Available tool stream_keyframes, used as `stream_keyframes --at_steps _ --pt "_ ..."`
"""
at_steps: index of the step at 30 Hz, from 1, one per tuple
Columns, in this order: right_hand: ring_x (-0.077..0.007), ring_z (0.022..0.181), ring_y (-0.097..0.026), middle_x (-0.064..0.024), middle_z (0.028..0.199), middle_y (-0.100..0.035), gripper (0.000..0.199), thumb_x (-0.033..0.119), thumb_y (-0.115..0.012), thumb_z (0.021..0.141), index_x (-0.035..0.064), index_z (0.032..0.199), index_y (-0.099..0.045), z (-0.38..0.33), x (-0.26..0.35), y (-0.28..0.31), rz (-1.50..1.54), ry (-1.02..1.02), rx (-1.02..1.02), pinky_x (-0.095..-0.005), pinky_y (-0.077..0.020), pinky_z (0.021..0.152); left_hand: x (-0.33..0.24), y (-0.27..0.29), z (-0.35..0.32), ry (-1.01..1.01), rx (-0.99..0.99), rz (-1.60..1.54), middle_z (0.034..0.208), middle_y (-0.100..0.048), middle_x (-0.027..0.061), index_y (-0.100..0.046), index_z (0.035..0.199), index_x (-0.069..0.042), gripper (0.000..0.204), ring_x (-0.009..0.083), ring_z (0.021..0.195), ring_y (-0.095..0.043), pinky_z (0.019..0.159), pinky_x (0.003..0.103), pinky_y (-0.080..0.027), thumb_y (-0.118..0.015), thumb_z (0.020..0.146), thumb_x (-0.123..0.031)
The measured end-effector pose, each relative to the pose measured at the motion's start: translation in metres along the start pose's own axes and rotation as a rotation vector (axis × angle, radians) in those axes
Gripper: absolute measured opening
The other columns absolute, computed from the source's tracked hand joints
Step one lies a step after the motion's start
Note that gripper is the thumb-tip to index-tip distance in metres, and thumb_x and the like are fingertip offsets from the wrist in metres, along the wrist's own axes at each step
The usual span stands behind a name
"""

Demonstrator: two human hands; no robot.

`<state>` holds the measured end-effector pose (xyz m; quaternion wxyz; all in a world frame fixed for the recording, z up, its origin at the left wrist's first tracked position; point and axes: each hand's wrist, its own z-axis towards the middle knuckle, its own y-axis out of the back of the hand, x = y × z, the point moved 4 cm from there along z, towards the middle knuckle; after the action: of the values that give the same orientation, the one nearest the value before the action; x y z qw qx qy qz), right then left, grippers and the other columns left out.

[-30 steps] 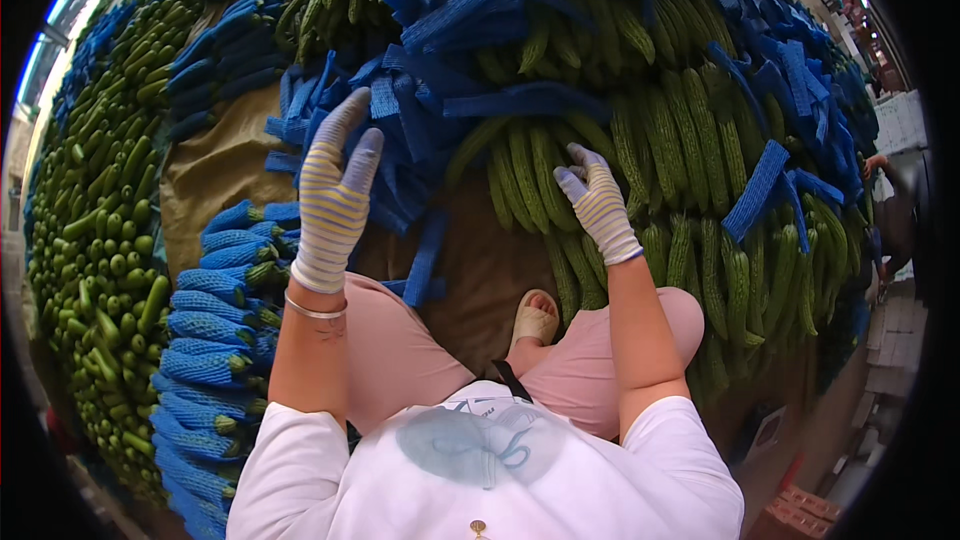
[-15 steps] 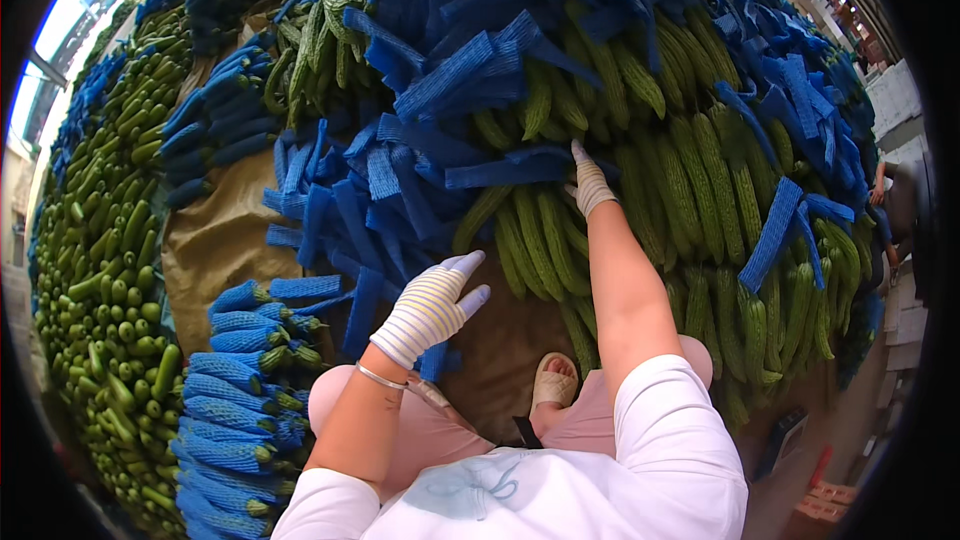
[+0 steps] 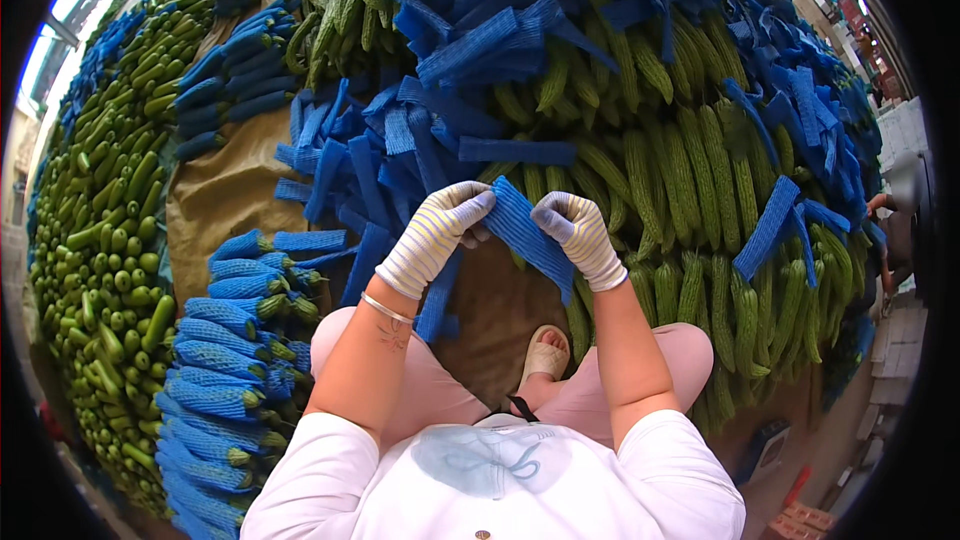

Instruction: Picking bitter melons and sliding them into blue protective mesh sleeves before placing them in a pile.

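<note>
Head view, held mesh sleeve (image 3: pixel 532 236), netted gourds (image 3: pixel 218 395)

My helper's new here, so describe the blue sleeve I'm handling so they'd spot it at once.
From the white shirt, look beyond the pink trousers. The blue mesh sleeve slants between your left hand and right hand. Unlike the loose sleeves piled farther off, it's held up.

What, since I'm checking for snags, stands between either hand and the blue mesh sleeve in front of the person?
Apart from the striped gloves, nothing visible: the left hand pinches the upper end of the blue mesh sleeve, and the right hand seems to touch its side.
</note>
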<state>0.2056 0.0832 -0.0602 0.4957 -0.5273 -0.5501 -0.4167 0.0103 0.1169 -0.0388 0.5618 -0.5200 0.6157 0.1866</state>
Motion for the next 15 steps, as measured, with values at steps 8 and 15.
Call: stream_keyframes --at_steps 8,15 --pt "-0.0125 0.089 -0.051 -0.0051 0.103 -0.058 0.044 0.042 -0.061 0.087 0.0024 0.107 -0.061 -0.038 0.011 -0.052 -0.018 0.134 0.061 -0.0269 -0.0432 0.083 0.036 -0.027 -0.019 -0.003 0.147 -0.038 0.085 -0.061 -0.0012 -0.059 0.094 -0.01 0.016 0.0083 0.079 -0.058 0.066 0.022 -0.044 -0.064 0.085 -0.023" --pt "-0.0067 0.071 -0.058 -0.0012 0.087 -0.065 0.021 0.016 -0.057 0.091 -0.0001 0.102 -0.063 -0.054 -0.036 -0.01 0.234 -0.059 -0.305 -0.021 -0.0492 0.066 0.012 0.009 -0.023 -0.062 0.064 -0.291 0.079 -0.057 -0.0021 -0.057 0.092 -0.01 0.007 0.0074 0.069 -0.054 0.06 0.021 -0.042 -0.059 0.089 -0.016"
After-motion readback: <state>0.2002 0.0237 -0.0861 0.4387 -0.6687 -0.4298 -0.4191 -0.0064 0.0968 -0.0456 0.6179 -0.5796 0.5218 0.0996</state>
